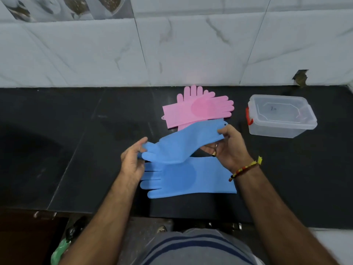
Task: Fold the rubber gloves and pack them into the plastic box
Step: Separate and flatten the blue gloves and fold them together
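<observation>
A blue rubber glove [183, 144] is held stretched above the black counter. My left hand [132, 159] pinches its finger end. My right hand [229, 144] pinches its cuff end. Beneath it a second blue glove [191, 176] lies flat on the counter, fingers pointing left. Two pink gloves [198, 109] lie overlapped farther back, near the wall. The clear plastic box [282, 131] with a red latch stands at the right, its lid on.
The black counter [76, 150] runs along a white marble-tiled wall [172, 54]. Its front edge lies just before my body. A green object [59, 251] sits on the floor at lower left.
</observation>
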